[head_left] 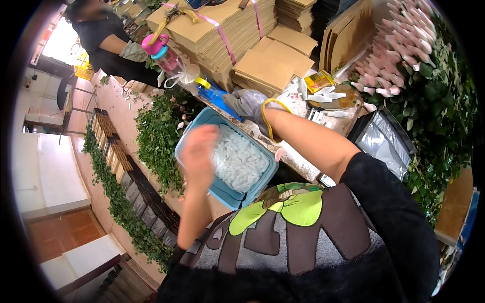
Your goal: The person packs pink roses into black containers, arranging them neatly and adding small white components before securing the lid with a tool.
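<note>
My bare left hand (199, 146), smeared by motion, is over the left side of a blue plastic tub (269, 174). Many small white translucent sleeve-like pieces (240, 161) fill the tub. Whether the fingers hold anything does not show. Across the bench edge reaches my right hand (250, 105) in a grey glove, a yellow band at its wrist. Its fingertips are at a blue object (217, 98) whose kind I cannot make out; the glove covers part of it, and the grip is hidden.
Brown cardboard stacks (202, 35) stand behind the bench. Pale pink netted flower buds (394, 48) with leafy stems are at right. A pink-lidded bottle (164, 55) stands near a person (108, 45) at upper left. Greenery (159, 136) lies left of the tub.
</note>
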`<state>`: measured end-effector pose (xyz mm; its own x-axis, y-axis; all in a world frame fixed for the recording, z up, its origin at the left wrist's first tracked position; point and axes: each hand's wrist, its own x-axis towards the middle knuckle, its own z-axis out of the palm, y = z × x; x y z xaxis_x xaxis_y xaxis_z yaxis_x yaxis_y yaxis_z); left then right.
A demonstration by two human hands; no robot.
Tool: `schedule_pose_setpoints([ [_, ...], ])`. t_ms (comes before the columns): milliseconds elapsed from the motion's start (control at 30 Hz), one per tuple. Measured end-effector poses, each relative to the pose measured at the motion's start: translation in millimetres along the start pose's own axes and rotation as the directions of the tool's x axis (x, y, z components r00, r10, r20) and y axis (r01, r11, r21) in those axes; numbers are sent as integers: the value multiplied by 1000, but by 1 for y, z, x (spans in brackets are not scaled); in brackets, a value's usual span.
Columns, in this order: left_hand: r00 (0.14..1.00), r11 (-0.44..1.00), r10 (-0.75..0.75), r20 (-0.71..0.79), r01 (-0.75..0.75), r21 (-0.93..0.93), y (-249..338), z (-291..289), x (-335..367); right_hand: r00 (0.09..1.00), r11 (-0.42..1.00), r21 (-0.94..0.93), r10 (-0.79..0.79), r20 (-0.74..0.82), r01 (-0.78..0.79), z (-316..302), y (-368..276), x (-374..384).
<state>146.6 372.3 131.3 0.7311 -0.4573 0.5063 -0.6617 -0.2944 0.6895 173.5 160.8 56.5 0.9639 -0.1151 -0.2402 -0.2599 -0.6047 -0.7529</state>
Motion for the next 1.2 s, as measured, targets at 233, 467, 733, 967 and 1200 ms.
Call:
schedule_pose_setpoints([
  [233, 642, -7, -501, 580, 667, -745, -123, 128, -40, 933, 929, 177, -283, -224, 324, 0, 40, -41],
  [467, 552, 508, -817, 170, 827, -242, -109, 147, -4, 876, 729, 506, 282, 391, -460, 20, 45, -70],
  [733, 840, 895, -223, 494, 377, -237, 13, 196, 10, 975, 957, -194, 224, 9, -218, -95, 65, -215],
  [967, 725, 862, 499, 475, -472, -185, 159, 343, 22, 751, 771, -91, 575, -323, -630, -186, 114, -333],
  [1200, 834, 957, 245, 494, -126, -262, 134, 380, 7, 763, 600, -527, 626, -158, -602, -202, 130, -355],
])
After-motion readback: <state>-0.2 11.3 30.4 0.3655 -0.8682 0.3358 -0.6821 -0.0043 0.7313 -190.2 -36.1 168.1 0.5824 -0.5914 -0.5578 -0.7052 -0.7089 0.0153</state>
